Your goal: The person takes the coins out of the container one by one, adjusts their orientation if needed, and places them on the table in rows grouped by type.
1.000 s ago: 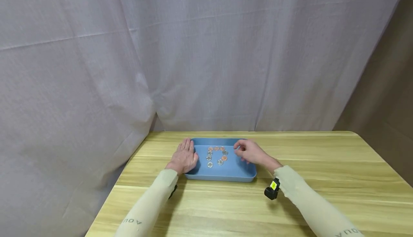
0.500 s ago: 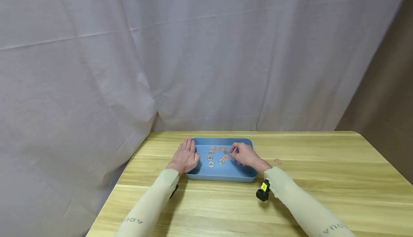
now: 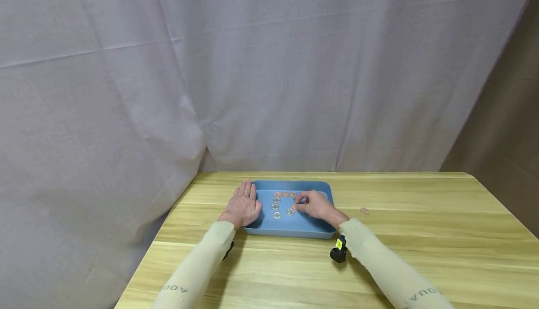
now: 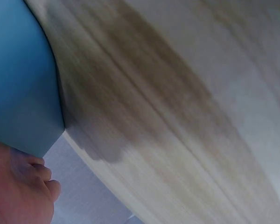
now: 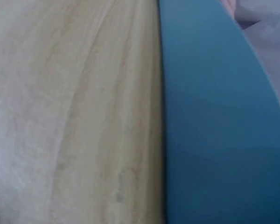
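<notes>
A shallow blue tray [image 3: 286,226] sits on the table, also seen as a blue wall [image 4: 28,107] in the left wrist view. Inside, copper coins [image 3: 285,194] form a short top row, with silver coins [image 3: 276,215] down the left side and mixed coins down the right. My left hand [image 3: 242,206] rests along the tray's left rim, fingers straight. Over the right-hand coins, my right hand [image 3: 316,204] has its thumb and index finger bent, tips right at a silver coin and a copper coin [image 3: 294,207], partly covering them. I cannot tell whether it pinches one.
One copper coin [image 3: 364,211] lies on the wooden table [image 3: 421,225] to the right of the tray. A grey curtain [image 3: 269,89] hangs behind the table's back edge. In the right wrist view the tray's outer side [image 5: 214,121] fills the right half.
My right hand has moved left and slightly down, from the tray's right side to the right column of coins. The copper coin on the table has come into view. My left hand stays put.
</notes>
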Demonstrator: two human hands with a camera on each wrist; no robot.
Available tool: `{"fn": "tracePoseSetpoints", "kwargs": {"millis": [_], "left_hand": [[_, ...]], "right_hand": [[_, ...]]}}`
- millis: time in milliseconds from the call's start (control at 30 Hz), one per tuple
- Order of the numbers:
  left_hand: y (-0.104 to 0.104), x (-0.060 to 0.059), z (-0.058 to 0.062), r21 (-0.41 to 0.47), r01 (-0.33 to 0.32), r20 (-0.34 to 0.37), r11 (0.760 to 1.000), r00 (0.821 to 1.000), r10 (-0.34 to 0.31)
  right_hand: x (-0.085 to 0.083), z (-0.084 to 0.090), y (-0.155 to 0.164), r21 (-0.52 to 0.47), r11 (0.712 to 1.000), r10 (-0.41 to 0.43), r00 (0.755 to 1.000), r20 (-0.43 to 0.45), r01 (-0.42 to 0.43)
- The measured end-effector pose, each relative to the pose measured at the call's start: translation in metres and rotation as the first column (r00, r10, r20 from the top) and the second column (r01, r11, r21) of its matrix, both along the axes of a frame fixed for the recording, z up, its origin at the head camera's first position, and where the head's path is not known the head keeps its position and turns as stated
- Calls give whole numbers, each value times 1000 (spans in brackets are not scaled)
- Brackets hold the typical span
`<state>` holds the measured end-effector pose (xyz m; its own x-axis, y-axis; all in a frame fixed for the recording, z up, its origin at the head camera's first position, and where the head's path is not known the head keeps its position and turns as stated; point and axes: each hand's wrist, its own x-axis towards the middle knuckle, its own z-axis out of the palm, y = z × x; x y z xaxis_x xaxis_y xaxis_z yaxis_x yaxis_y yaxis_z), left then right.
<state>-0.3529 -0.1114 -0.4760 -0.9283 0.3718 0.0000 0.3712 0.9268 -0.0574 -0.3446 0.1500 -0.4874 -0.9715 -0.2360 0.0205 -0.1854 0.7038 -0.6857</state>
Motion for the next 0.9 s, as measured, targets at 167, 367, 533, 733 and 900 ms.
{"fn": "tracePoseSetpoints", "kwargs": {"millis": [167,367,533,733,900], "left_hand": [[2,-1,-1,14,3,-1,1000,1000,-3],[0,0,0,10,-3,-6,1000,1000,3],[0,1,0,13,-4,-13,1000,1000,4],[1,0,-3,12,-2,-14,1000,1000,2],[1,-1,-4,3,-10,-31,1000,999,10]], "right_hand": [[-2,-4,0,54,999,13,999,-44,-10],[-1,-3,-3,52,998,29,999,-32,-27],[-2,-1,-2,53,998,46,999,-11,-45],[-1,-1,0,52,996,67,998,-5,-67],[1,-2,0,30,998,60,998,-2,-60]]}}
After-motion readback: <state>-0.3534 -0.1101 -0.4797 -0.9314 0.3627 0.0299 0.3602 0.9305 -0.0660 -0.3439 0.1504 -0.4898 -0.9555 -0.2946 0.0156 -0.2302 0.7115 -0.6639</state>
